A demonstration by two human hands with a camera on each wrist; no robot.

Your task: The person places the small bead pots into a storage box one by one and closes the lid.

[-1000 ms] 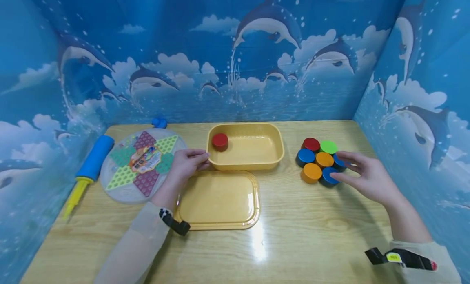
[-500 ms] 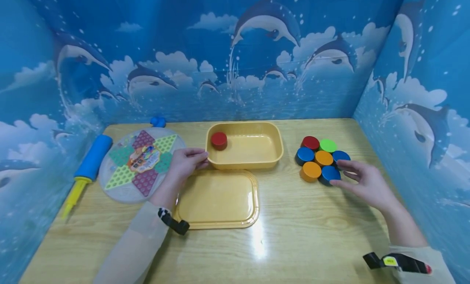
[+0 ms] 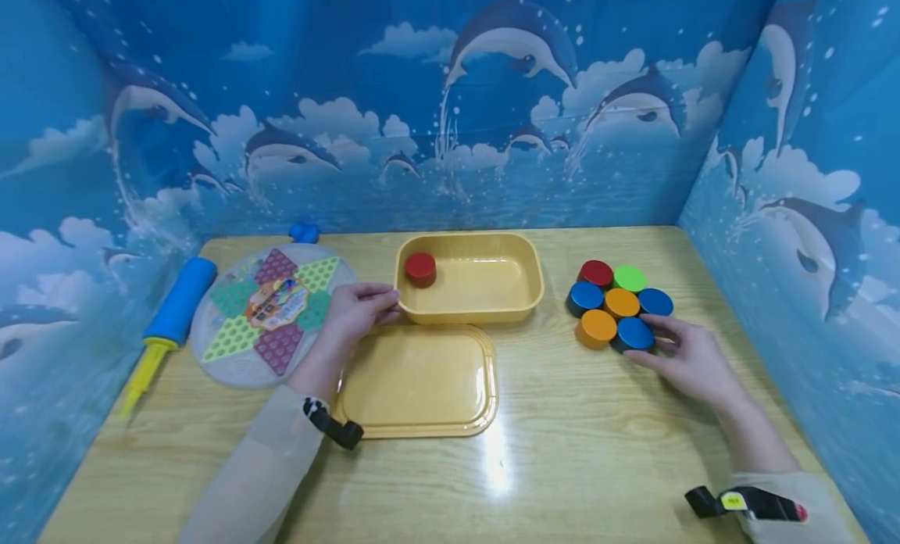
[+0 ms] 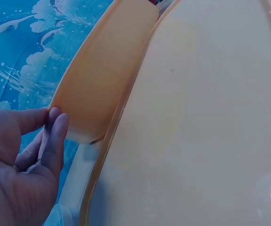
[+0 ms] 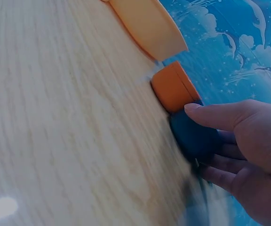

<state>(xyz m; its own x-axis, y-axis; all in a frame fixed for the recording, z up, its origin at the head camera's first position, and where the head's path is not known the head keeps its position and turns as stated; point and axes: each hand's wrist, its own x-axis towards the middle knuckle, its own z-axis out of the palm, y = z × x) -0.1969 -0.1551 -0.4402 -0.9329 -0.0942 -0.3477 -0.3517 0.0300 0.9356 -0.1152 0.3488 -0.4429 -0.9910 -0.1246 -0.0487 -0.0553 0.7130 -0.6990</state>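
My left hand [image 3: 358,313] pinches the left rim of the yellow box [image 3: 469,316]; in the left wrist view, thumb and fingertips of that hand [image 4: 34,155] meet at the edge of the box [image 4: 98,70]. A red disc [image 3: 420,270] lies inside at the left. At the right, my right hand [image 3: 692,360] has thumb and fingers round the near blue disc [image 3: 635,334]. The right wrist view shows the hand [image 5: 248,150] with its thumb on one side of the blue disc [image 5: 192,136] and fingers on the other, beside an orange disc [image 5: 173,87].
Several discs stand grouped, among them a green one [image 3: 630,278] and a dark red one [image 3: 596,273]. A yellow lid [image 3: 418,384] lies before the box. To the left are a round game board [image 3: 277,317], a blue and yellow pump [image 3: 172,313] and a small blue object [image 3: 304,233].
My right hand has moved left and nearer, from beside the far right blue disc to the near one, and its fingers have closed round it. My left hand stays on the box rim.
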